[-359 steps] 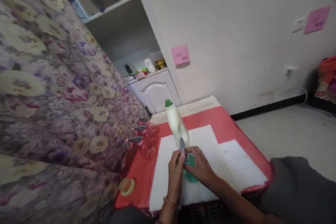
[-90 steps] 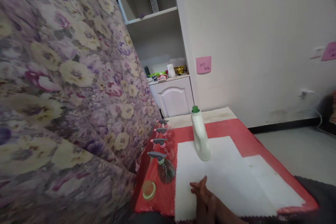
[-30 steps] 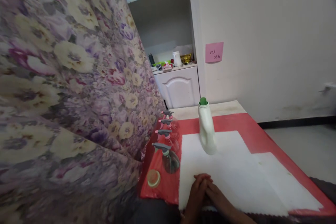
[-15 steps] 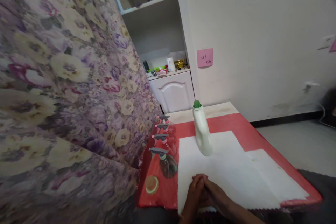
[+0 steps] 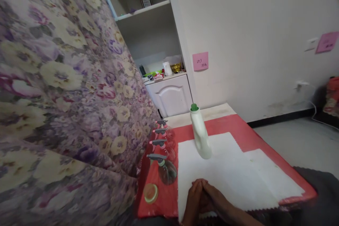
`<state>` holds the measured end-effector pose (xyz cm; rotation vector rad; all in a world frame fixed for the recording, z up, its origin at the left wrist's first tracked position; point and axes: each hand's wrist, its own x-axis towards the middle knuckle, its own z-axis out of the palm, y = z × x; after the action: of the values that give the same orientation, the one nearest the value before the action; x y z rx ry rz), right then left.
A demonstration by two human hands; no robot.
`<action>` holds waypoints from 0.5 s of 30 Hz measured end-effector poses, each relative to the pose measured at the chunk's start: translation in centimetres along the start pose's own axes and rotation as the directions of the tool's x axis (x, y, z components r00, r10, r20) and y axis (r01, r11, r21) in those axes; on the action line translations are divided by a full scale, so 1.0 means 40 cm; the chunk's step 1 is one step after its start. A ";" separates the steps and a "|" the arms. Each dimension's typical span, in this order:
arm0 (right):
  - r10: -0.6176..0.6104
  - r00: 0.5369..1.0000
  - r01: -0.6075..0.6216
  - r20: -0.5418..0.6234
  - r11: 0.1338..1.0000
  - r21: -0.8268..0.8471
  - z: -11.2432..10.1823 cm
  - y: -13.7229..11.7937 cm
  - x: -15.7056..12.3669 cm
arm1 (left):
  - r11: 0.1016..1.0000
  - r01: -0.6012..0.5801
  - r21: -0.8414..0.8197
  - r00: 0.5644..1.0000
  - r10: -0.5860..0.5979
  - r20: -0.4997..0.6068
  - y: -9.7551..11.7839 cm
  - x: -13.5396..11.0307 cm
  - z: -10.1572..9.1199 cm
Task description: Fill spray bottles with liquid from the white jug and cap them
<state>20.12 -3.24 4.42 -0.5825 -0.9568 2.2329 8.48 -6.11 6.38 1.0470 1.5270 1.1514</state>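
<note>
Facing a white wall (image 5: 246,53) across a red table (image 5: 166,197), left hand (image 5: 194,194) clasps right hand (image 5: 215,196).

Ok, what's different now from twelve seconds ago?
The green-collared spray bottle moved left, off the white cloth, to the near end of the row. The left hand and right hand let it go and now meet, fingers together. The pale jug, pink-collared bottles and round cap stayed put.
</note>
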 end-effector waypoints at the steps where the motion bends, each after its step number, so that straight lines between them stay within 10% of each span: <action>1: -0.005 1.000 0.005 -0.004 1.000 -0.007 0.002 -0.002 -0.001 | 1.000 0.010 0.001 1.000 -0.010 -0.028 -0.003 0.000 -0.001; 15: -0.033 0.999 0.033 0.005 0.999 -0.031 -0.001 0.006 0.001 | 0.995 0.024 -0.099 1.000 -0.025 -0.009 0.008 -0.008 -0.005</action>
<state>20.03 -3.31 4.20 -0.5715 -0.9983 2.1945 8.41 -6.40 6.78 0.9547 1.4720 1.2045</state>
